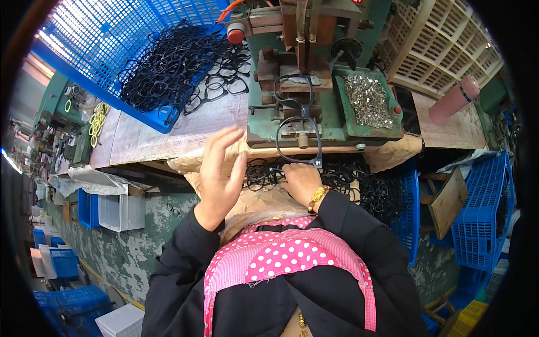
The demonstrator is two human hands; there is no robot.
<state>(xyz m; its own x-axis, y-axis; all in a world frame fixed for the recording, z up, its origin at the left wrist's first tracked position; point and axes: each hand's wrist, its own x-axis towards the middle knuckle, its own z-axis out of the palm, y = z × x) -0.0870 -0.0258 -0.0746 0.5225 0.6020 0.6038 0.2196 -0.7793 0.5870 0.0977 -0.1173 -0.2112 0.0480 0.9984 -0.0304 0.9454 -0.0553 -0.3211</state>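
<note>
My left hand [220, 171] is raised with its fingers stretched out, holding nothing, just in front of the bench edge. Lower and to its right, my right hand [303, 182] has its fingers bent and closed on a black eyeglass frame [275, 169], mostly hidden among others. Around that hand lies a heap of black eyeglass frames [382, 194] on brown paper [255, 202] over my lap. Above my right hand, one dark eyeglass frame [279, 140] sits lengthwise in the fixture of a green machine [264, 126], its near end reaching past the bench edge.
A blue basket [84, 73] with many frames stands at the back left. Right of the fixture is a green tray [368, 104] of small shiny metal pieces. Further right are a pink bottle [455, 101] and a cream crate [438, 45]. A blue crate [483, 219] stands beyond my right arm.
</note>
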